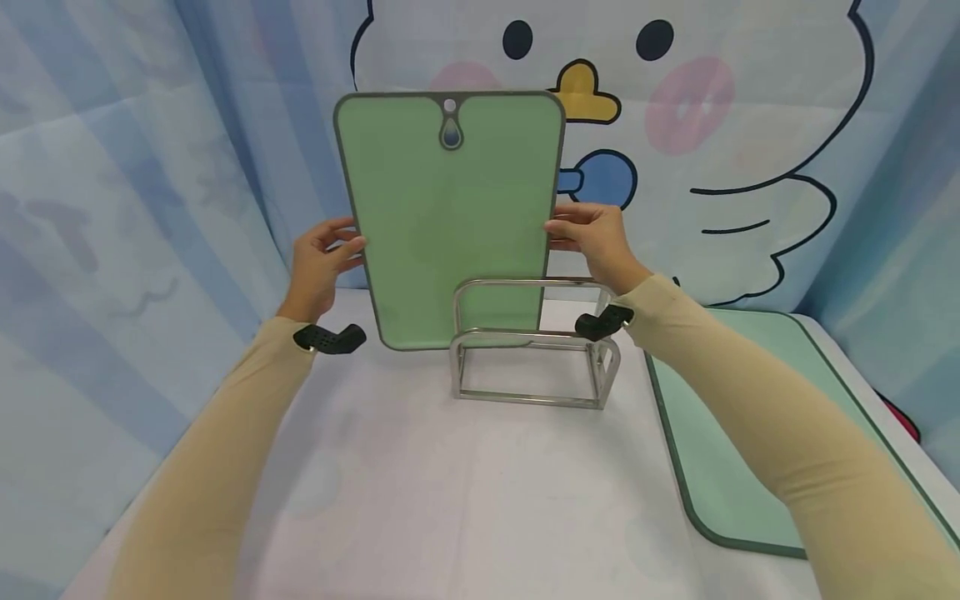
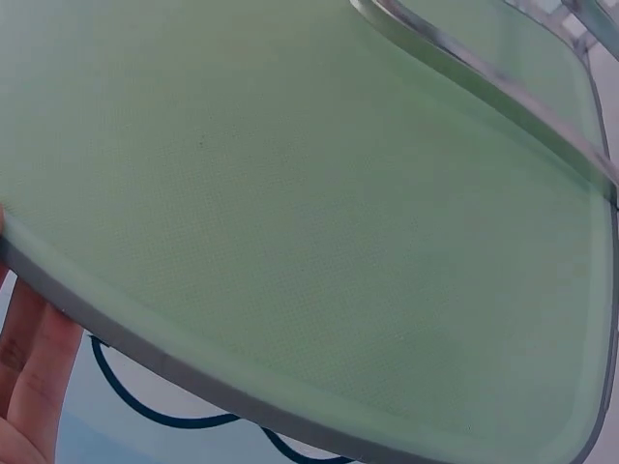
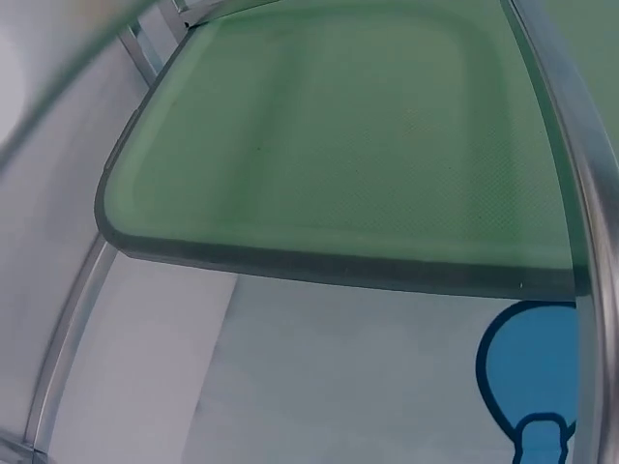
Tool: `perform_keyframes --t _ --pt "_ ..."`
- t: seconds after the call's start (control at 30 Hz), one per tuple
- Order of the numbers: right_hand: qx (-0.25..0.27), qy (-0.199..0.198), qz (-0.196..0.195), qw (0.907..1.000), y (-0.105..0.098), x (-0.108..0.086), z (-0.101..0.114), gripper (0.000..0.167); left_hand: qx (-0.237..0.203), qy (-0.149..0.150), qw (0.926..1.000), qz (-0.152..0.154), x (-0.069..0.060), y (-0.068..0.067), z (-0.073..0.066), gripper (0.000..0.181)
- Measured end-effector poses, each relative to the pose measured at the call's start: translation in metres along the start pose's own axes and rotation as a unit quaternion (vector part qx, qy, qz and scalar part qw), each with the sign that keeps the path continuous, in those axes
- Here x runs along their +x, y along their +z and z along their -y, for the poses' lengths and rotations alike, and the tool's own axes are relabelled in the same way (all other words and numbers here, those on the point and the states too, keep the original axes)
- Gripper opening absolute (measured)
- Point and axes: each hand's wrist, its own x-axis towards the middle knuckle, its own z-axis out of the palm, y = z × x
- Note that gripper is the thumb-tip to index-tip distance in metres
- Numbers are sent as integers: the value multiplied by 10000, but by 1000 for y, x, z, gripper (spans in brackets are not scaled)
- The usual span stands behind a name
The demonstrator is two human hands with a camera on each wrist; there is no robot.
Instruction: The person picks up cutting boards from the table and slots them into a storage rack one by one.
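Nearest, along the tabletop's right edge, a larger green board lies flat beneath the right sleeve, which might brush it if that arm drops. Toward the tabletop's far edge stands the metal rack; it looks light, so a knock from the upright board could make it skid. That board stands partly behind the rack's bars, overhanging leftward; lowered so far off-centre, it would probably tip. The left hand and right hand pinch its side edges; uneven slackening could twist it. Whether its bottom bears on anything, I cannot tell. The right wrist view shows its lower right corner, which bars obscure in the head view; the left wrist view shows fingers behind its edge.
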Motion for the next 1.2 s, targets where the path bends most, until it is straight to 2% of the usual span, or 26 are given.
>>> perform_keyframes --t 0.27,0.53,0.9,1.2 --pt "11 59 -85 9999 -13 -7 4 21 280 36 9996 -85 -4 15 -1 21" --pt "-255 -102 -183 9995 -24 -11 5 21 117 6 9999 40 -2 27 2 20" --pt "215 -197 -262 9992 -44 -14 5 19 201 69 9995 220 2 47 8 21" --pt "128 -231 -360 9990 -56 -16 7 20 220 -23 9995 237 6 59 14 25"
